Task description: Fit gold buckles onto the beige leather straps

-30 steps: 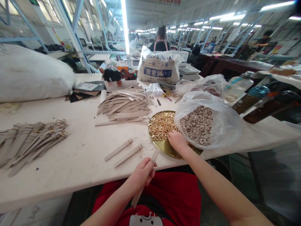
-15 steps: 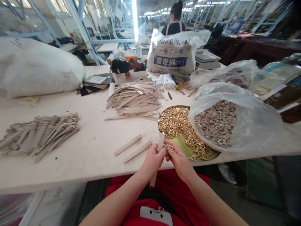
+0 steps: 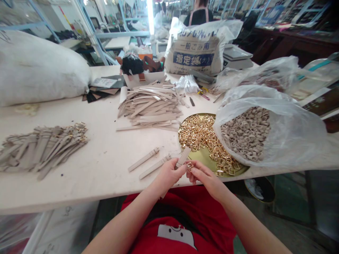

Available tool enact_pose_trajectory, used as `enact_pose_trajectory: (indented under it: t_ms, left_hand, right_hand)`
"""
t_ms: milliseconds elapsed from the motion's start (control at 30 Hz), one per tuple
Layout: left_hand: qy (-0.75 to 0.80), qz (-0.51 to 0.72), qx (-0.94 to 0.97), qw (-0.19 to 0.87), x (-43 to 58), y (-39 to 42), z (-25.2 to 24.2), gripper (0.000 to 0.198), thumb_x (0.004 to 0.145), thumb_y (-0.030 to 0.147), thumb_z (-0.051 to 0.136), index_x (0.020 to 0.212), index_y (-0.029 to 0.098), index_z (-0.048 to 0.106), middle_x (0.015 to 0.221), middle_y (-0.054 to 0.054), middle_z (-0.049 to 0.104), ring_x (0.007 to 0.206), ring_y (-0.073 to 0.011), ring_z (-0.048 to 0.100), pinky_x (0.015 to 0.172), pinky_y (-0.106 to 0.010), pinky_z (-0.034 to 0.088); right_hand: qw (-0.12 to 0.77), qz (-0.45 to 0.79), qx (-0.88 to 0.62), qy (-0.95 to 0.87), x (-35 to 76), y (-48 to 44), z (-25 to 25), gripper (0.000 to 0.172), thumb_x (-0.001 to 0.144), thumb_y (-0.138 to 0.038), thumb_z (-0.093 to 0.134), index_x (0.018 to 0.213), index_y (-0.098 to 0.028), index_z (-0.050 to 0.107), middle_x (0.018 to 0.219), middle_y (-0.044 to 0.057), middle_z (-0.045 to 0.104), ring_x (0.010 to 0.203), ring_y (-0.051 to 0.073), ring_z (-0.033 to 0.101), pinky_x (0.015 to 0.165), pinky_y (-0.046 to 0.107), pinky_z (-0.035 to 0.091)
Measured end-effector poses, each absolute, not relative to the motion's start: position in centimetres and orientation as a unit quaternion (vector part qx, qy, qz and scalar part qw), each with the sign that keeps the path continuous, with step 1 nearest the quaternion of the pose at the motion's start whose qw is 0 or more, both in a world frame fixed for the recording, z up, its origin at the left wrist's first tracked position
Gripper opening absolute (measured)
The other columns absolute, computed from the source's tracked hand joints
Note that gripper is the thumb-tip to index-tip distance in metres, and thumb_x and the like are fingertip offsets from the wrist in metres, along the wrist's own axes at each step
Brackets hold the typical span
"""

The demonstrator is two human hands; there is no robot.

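My left hand (image 3: 171, 173) is closed around a beige strap (image 3: 183, 155), whose upper end sticks out above the fingers, tilted to the right. Close beside it, my right hand (image 3: 202, 175) pinches a small gold buckle (image 3: 190, 166) between thumb and fingers. Strap and buckle are very near each other; whether they touch I cannot tell. Left of my hands lie two beige straps with buckles, a farther strap (image 3: 143, 159) and a nearer strap (image 3: 154, 167). Behind my right hand is a round gold tray (image 3: 202, 159) bearing many gold buckles (image 3: 197, 132).
A pile of loose beige strips (image 3: 150, 106) lies mid-table. Finished-looking buckled straps (image 3: 47, 148) are heaped at the left. An open plastic bag (image 3: 288, 137) of small beige loops (image 3: 246, 132) leans over the tray's right side. Large white sacks stand behind, and a person (image 3: 199, 16) is in the background.
The strap in my left hand has tilted further right, and its lower end is now mostly hidden. The buckle in my right hand shows more clearly. The camera view has dipped slightly.
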State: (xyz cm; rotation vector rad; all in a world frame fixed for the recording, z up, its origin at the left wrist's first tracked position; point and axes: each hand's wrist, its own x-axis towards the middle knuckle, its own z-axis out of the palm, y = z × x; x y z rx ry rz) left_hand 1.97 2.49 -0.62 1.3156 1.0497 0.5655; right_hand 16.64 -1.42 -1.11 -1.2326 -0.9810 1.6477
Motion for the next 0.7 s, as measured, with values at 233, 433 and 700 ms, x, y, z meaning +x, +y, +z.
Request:
enact_pose_trajectory:
  t_ms: [233,433,700]
  left_hand:
    - [0.497,0.256,0.618,0.553,1.7,1.9,-0.7,0.022,0.075,0.037,0.05,0.073,0.015,0.051,0.052,0.006,0.041,0.045,-0.0056,0.033,0.042,-0.017,0.025]
    - [0.487,0.243,0.554,0.63,2.4,0.4,-0.4,0.023,0.076,0.039,0.049,0.076,0.016,0.046,0.046,0.008,0.038,0.037,-0.0046,0.031,0.037,-0.017,0.024]
    - [0.499,0.213,0.562,0.624,2.1,-0.6,0.8,0.016,0.073,0.032,0.05,0.075,0.016,0.051,0.042,0.009,0.035,0.037,-0.0053,0.03,0.038,-0.018,0.022]
  right_hand:
    - [0.405,0.623,-0.522,-0.419,16.3,-1.8,-1.4,0.026,0.078,-0.044,0.052,0.072,-0.019,0.05,0.052,-0.007,0.041,0.043,0.006,0.032,0.043,0.021,0.026]
    - [0.501,0.623,-0.5,-0.332,15.1,-3.1,-2.0,0.027,0.078,-0.045,0.054,0.074,-0.019,0.049,0.058,-0.004,0.047,0.048,0.008,0.039,0.047,0.022,0.032]
    - [0.459,0.582,-0.531,-0.41,16.3,-3.9,-1.7,0.027,0.071,-0.04,0.062,0.087,-0.019,0.056,0.066,-0.003,0.052,0.059,0.011,0.045,0.057,0.024,0.037]
